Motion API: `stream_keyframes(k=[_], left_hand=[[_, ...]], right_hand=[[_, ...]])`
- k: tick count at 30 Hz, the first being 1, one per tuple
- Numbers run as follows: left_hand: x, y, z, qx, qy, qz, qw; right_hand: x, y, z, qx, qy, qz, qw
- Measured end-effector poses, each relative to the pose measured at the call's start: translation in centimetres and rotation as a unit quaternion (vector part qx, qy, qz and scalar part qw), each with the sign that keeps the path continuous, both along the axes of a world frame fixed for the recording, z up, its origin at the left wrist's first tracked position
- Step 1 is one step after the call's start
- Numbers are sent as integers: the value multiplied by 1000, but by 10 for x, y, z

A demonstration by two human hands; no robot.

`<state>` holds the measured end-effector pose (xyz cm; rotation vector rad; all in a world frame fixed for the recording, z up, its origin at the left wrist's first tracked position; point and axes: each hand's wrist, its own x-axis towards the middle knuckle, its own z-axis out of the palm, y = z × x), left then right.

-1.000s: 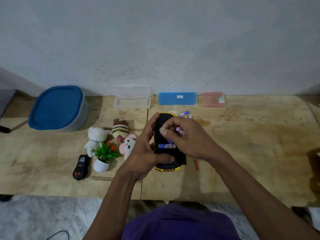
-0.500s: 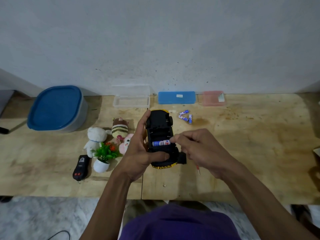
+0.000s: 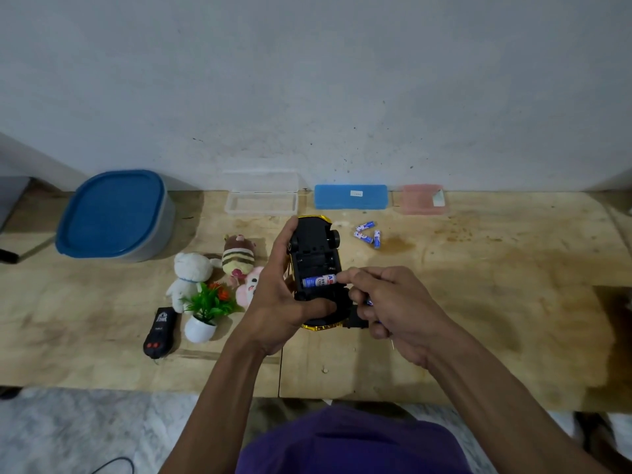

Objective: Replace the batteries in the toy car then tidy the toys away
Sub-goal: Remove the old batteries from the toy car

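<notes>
Right hand (image 3: 393,302): fingers curled, index fingertip pressing the right end of the battery (image 3: 318,280).
Battery axis: crosswise in the open bay, left-right.
Left hand (image 3: 284,295): grips the upturned toy car (image 3: 316,254) above the table (image 3: 478,285).
Spare batteries (image 3: 367,235): beyond, right of the car.

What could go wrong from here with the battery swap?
1. The battery lies at the near end of the upturned toy car, touched by the right hand's fingertip; whether it is seated is unclear, so it may pop out.
2. The left hand alone grips the car; pressing could tip it.
3. Loose batteries on the table could roll or get mixed up.
</notes>
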<state>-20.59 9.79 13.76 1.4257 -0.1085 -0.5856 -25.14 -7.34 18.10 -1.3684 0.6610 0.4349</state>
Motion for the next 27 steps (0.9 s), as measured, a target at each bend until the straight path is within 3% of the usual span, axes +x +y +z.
stream_keyframes(k=[8,20,27], left_hand=[[1,0,-5,-6,9,8,1000],[3,-5,-12,-33,28,-2,999],[3,-6,-15,-39,35,-17,998]], right_hand=[[-1,4,-13,-29,-20,-29,999],[0,6,-26,-175,-177,-25,968],[9,8,-36,-177,-196,-4,965]])
